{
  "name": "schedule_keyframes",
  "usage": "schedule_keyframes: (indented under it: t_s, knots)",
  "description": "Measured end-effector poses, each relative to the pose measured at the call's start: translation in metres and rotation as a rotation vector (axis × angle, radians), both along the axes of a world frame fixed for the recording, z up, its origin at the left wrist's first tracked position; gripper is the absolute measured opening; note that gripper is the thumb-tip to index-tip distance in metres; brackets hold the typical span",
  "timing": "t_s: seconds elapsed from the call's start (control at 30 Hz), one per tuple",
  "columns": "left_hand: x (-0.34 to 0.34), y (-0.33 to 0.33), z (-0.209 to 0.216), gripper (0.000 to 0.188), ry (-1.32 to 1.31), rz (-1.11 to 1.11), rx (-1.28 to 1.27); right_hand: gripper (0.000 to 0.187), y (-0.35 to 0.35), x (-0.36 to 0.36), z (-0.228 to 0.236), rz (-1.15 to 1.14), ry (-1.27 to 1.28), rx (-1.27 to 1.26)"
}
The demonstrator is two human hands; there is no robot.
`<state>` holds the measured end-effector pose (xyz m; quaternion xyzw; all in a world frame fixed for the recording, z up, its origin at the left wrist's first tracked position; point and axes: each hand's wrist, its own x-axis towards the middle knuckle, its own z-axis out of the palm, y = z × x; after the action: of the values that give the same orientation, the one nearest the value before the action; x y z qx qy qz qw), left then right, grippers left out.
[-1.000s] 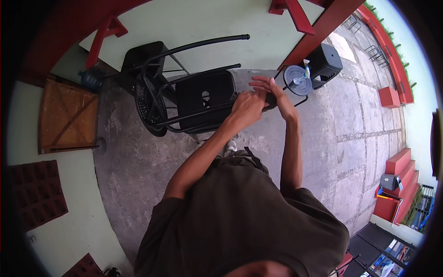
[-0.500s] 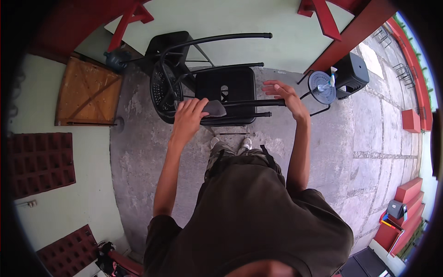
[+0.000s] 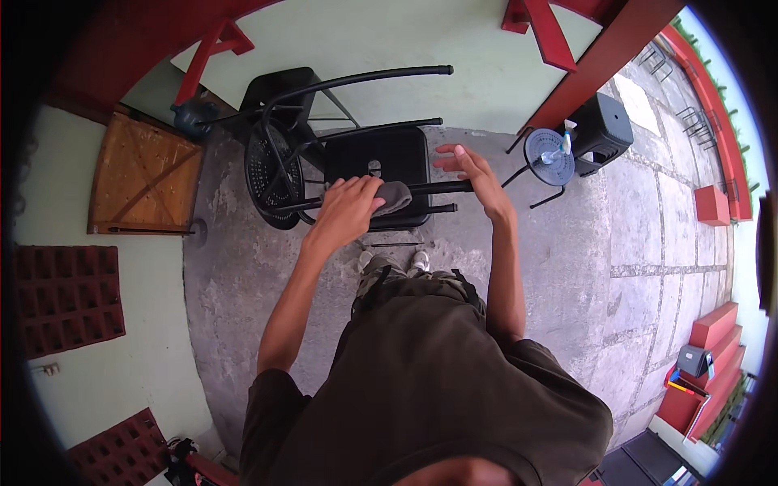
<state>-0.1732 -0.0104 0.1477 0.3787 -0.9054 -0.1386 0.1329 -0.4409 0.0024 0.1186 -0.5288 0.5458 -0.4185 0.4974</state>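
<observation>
A black metal stool [image 3: 263,166] with a round perforated seat lies on its side, its tubular legs pointing right. Beneath it is a black square seat [image 3: 397,154] with a small hole in the middle. My left hand [image 3: 348,212] is closed around a grey cloth [image 3: 394,198] that wraps one of the nearer legs. At that leg's free end is my right hand [image 3: 480,182], fingers stretched and apart. The leg tip meets its palm or sits just behind it; I cannot tell which.
To the right, a spray bottle [image 3: 561,146] stands on a round grey stool [image 3: 538,166], beside black stacked stools [image 3: 604,134]. A wooden panel [image 3: 146,174] leans at the left wall near a blue water jug [image 3: 193,117]. Red brackets [image 3: 212,53] jut from the far wall.
My left hand has slid the cloth to the right along the leg, toward my right hand. The right hand stays by the leg's end. The whole view has shifted slightly.
</observation>
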Motion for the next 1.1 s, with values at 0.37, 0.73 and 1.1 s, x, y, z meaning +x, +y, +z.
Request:
schedule_keyframes:
  t_s: [0.37,0.73,1.1]
  knots:
    - [-0.076,0.006,-0.024,0.029,0.101,-0.055,-0.100,0.035,-0.001,-0.007,-0.022,-0.076,-0.093,-0.005]
    - [0.145,-0.002,-0.001,0.023,0.043,0.261,-0.015,0.033,-0.002,-0.007,-0.018,-0.095,-0.010,-0.057]
    - [0.021,0.006,-0.013,0.024,-0.049,0.127,-0.143,0.032,-0.002,-0.005,-0.025,-0.109,-0.070,-0.091]
